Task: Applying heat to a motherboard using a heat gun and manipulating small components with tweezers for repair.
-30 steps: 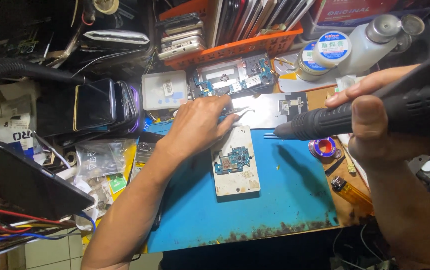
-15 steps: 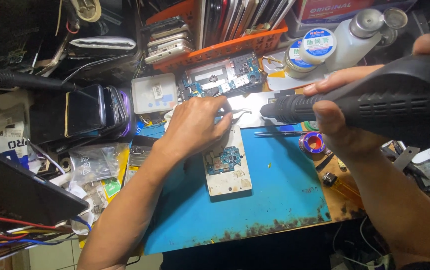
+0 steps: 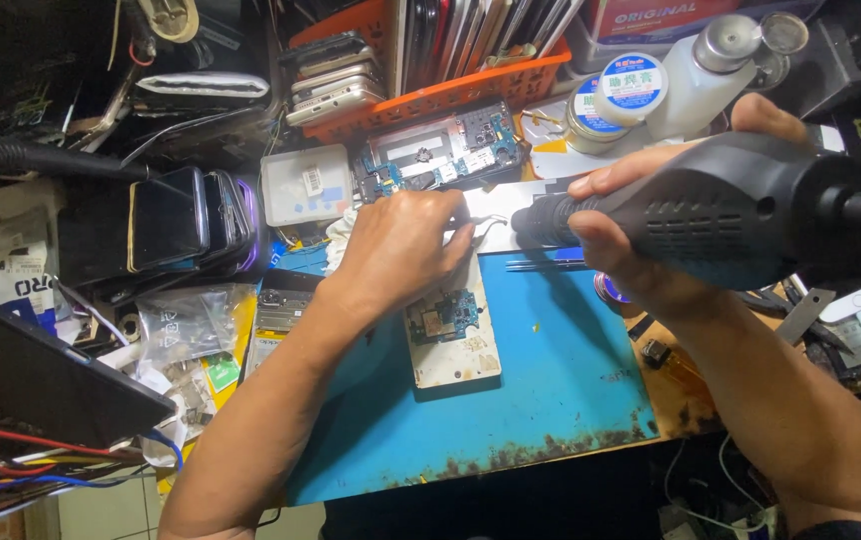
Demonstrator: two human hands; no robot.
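My right hand [image 3: 641, 240] grips a thick black rotary tool [image 3: 731, 205], its nose pointing left toward my left hand. My left hand [image 3: 401, 245] rests on the top end of an opened phone [image 3: 451, 345] that lies on the blue work mat [image 3: 531, 400], with its circuit board exposed. The left fingers are curled around a thin metal piece near the tool's tip; I cannot make out what the piece is. The tool's tip sits just right of those fingertips.
An orange basket [image 3: 451, 85] with phones and flat parts stands at the back, a bare circuit board [image 3: 441, 160] before it. White jars and a bottle [image 3: 671, 80] at back right. A stack of phones [image 3: 181, 225] is at the left, a dark phone [image 3: 41, 375] at lower left. Tweezers [image 3: 541, 265] lie on the mat.
The rotary tool has swung closer to me and leftward, its tip now near my left fingertips. My left hand has stayed on the top of the opened phone.
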